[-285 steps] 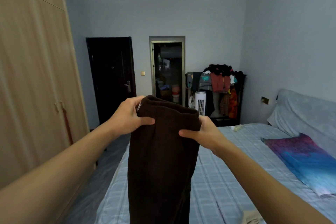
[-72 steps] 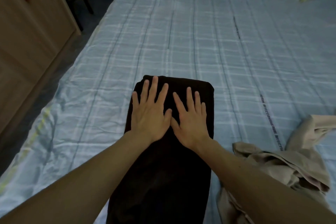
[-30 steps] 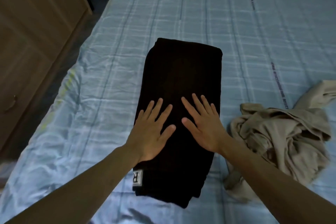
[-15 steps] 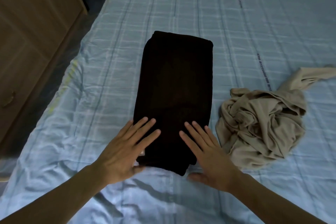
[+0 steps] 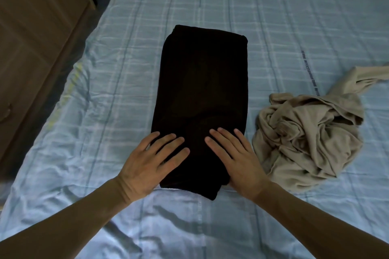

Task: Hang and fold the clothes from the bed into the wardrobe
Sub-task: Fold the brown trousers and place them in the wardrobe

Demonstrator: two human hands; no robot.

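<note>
Both sets of fingers lie spread and flat, gripping nothing. The left hand (image 5: 147,166) presses palm-down on the near left corner of the folded dark brown trousers (image 5: 202,99), its fingertips on the cloth and its heel over the sheet. The right hand (image 5: 235,160) lies the same way on the near right corner, thumb side turned in toward the other hand. The trousers sit as a long neat rectangle in the middle of the bed, on the pale blue checked sheet (image 5: 273,27). Just beside them, to the right, a beige garment (image 5: 309,139) lies crumpled in a heap. The wooden wardrobe (image 5: 37,38) stands along the left of the bed.
</note>
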